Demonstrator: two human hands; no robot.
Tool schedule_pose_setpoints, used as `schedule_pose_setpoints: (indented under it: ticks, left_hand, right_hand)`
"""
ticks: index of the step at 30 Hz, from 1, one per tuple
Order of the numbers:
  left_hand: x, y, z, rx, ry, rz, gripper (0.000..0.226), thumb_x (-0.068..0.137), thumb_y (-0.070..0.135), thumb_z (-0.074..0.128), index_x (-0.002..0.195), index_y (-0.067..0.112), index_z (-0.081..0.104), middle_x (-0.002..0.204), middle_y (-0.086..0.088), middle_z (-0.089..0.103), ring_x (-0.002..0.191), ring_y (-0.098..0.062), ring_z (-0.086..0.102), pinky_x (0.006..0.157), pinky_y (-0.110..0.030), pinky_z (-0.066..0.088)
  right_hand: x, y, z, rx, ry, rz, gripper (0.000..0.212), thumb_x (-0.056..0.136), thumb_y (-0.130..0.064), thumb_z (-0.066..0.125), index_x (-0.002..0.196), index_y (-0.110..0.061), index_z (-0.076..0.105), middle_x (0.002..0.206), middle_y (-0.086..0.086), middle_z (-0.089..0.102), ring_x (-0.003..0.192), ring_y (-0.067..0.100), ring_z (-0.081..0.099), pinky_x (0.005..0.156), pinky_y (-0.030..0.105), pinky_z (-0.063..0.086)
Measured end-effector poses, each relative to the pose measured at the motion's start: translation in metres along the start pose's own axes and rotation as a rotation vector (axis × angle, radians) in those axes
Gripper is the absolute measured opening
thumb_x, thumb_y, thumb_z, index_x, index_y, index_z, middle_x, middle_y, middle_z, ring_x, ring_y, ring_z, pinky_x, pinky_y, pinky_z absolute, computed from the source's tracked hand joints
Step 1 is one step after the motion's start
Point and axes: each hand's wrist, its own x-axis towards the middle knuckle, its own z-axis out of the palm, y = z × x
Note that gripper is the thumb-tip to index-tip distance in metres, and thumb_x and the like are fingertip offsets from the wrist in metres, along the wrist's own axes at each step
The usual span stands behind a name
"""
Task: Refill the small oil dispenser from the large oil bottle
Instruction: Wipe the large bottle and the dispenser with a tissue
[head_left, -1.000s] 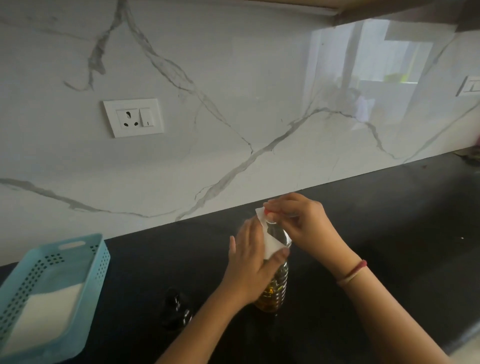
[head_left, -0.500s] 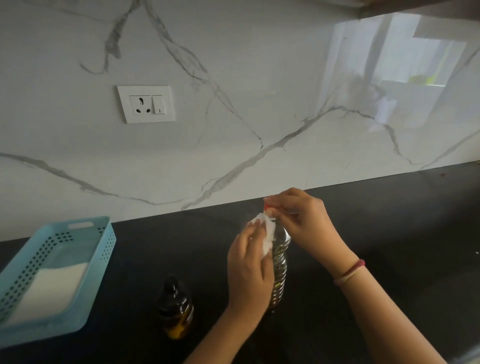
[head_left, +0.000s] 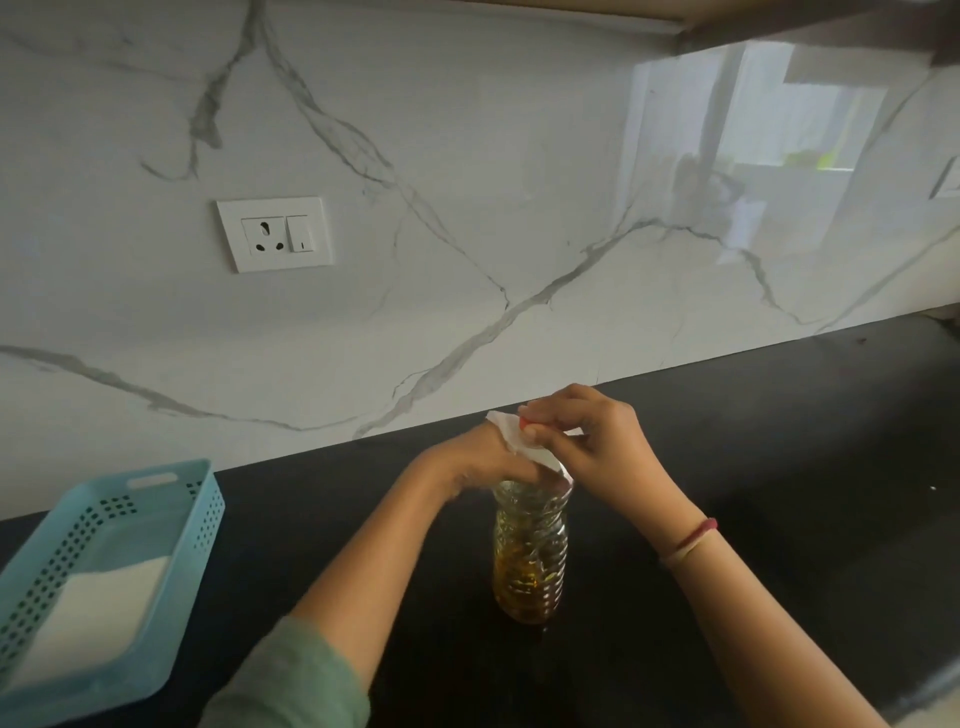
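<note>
The bottle (head_left: 530, 561) is made of clear, ribbed, glossy plastic, and amber oil is seen through it. Round the bottle's neck a white paper (head_left: 511, 435) is wrapped, matt, soft and creased. At the bottle's top a smooth red cap (head_left: 525, 424) is glimpsed; its material cannot be told. Under the bottle the counter (head_left: 779, 441) is seen as dark and smooth, with a dull sheen. Behind the bottle the wall (head_left: 519, 182) is clad in white, grey-veined marble, polished to a mirror gloss. Left of the bottle a basket (head_left: 171, 499) of pale blue perforated plastic is seen, with a matt white sheet (head_left: 93, 613) inside. Up and left of the bottle a smooth white plastic socket (head_left: 275, 234) is fixed. Below and left of the bottle a green cloth sleeve (head_left: 291, 675) is seen.
</note>
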Motion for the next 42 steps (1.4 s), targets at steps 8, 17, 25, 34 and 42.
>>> schedule_pose_setpoints:
  ticks: [8, 17, 25, 34, 42]
  left_hand:
    - [-0.006, -0.001, 0.002, -0.074, -0.007, 0.051, 0.049, 0.073, 0.025, 0.082, 0.114, 0.037, 0.059, 0.118, 0.009, 0.062, 0.115, -0.009, 0.055, 0.1, -0.03, 0.047]
    - [-0.048, -0.042, 0.071, -0.205, 0.343, 0.265, 0.068, 0.077, 0.082, 0.033, 0.137, 0.063, 0.007, 0.147, 0.025, 0.019, 0.134, 0.009, 0.026, 0.103, -0.016, 0.034]
    - [-0.045, -0.051, 0.073, -0.121, 0.977, 0.41, 0.02, 0.094, 0.036, 0.054, 0.114, 0.032, 0.058, 0.106, 0.015, 0.063, 0.099, -0.001, 0.063, 0.078, -0.013, 0.05]
    - [-0.079, -0.025, 0.059, -0.143, 1.008, 0.323, 0.015, 0.089, 0.037, 0.046, 0.098, 0.035, 0.057, 0.083, 0.02, 0.062, 0.086, 0.007, 0.062, 0.066, -0.01, 0.049]
    - [-0.101, 0.012, 0.07, -0.292, 0.465, 0.188, 0.021, 0.098, 0.024, 0.048, 0.108, 0.029, 0.066, 0.1, 0.007, 0.071, 0.098, -0.005, 0.066, 0.083, -0.026, 0.056]
  right_hand:
    - [0.002, -0.002, 0.0, 0.02, -0.014, 0.034, 0.018, 0.083, -0.015, 0.07, 0.101, -0.013, 0.074, 0.098, -0.001, 0.067, 0.089, 0.007, 0.063, 0.081, 0.019, 0.051]
    - [0.0, 0.002, 0.0, 0.1, -0.026, 0.058, 0.016, 0.084, -0.015, 0.069, 0.1, -0.015, 0.074, 0.094, -0.012, 0.065, 0.086, 0.002, 0.064, 0.078, 0.011, 0.051]
    - [0.0, 0.003, -0.004, 0.254, -0.049, 0.191, 0.018, 0.078, -0.018, 0.075, 0.096, -0.015, 0.075, 0.095, -0.005, 0.072, 0.09, 0.005, 0.067, 0.084, 0.025, 0.055]
    - [-0.024, -0.028, -0.028, 0.394, -0.042, 0.214, 0.045, 0.076, -0.039, 0.067, 0.119, -0.027, 0.064, 0.133, -0.009, 0.055, 0.123, 0.004, 0.05, 0.105, 0.03, 0.043]
    - [-0.079, -0.032, -0.008, 0.15, -0.075, -0.162, 0.03, 0.084, -0.021, 0.064, 0.114, -0.023, 0.069, 0.124, -0.009, 0.058, 0.111, 0.006, 0.059, 0.084, 0.017, 0.051]
